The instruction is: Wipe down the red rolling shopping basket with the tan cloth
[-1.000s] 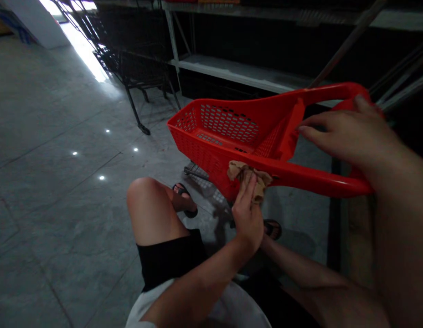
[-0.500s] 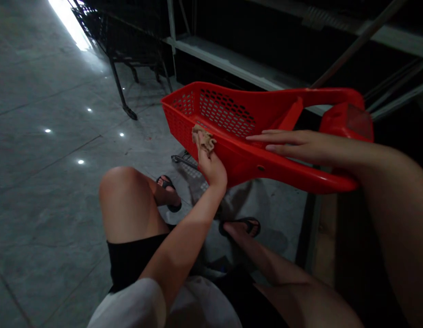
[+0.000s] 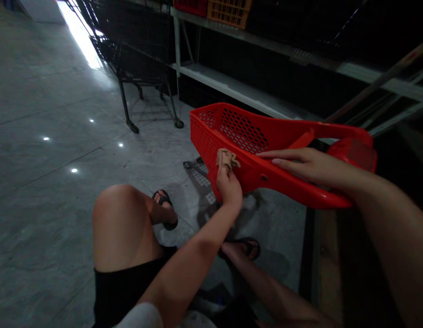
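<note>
The scene is dim overall. A strong white glare [image 3: 83, 48] lies along the far left edge of the floor [image 3: 43, 218], and small round reflections [image 3: 74, 171] shine nearer. Around the lower shelf [image 3: 214, 79], deep black shadow hides the details. The red basket [image 3: 204, 141] remains readable, with soft shadow beneath. The right forearm [image 3: 385, 200] looks stretched by wide-angle distortion; fine texture is slightly blurred.
</note>
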The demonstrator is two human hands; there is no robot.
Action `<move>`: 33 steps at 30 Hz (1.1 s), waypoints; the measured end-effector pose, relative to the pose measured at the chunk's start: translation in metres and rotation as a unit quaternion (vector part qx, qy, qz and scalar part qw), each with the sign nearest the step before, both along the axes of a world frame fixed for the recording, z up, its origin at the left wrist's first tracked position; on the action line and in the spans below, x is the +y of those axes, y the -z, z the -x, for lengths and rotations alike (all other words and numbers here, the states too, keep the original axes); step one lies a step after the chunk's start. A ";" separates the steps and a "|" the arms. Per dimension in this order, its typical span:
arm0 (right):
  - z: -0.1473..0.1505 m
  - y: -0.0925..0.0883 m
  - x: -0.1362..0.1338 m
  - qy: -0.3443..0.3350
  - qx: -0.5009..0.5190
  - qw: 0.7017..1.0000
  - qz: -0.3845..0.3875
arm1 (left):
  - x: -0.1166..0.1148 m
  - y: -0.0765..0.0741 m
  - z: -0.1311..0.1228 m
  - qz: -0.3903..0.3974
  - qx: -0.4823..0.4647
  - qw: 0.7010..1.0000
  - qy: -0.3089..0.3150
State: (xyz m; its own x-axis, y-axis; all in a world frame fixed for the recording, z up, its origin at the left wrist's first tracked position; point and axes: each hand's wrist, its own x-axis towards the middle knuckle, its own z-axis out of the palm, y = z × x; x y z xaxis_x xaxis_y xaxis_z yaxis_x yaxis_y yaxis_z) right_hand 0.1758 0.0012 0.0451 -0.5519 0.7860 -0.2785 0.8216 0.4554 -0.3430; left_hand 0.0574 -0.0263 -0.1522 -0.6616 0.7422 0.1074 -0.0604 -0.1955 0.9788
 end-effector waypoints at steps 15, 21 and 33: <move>-0.023 0.007 -0.012 0.035 0.038 0.999 -0.005 | -0.076 0.039 -0.028 -0.011 0.064 0.991 0.118; -0.025 0.006 -0.020 0.043 0.037 0.998 0.017 | 0.005 0.032 -0.010 0.035 -0.049 0.998 0.020; -0.017 0.018 -0.041 0.020 0.023 1.000 0.000 | 0.070 0.019 0.032 -0.009 0.015 1.000 -0.001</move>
State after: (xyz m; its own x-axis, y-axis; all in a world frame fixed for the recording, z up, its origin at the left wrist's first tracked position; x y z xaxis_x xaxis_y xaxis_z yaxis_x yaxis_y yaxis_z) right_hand 0.1929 -0.0395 0.0270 -0.5330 0.8070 -0.2544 0.8222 0.4230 -0.3810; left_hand 0.0251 0.0433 -0.1708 -0.6596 0.7385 0.1397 -0.0312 -0.2126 0.9766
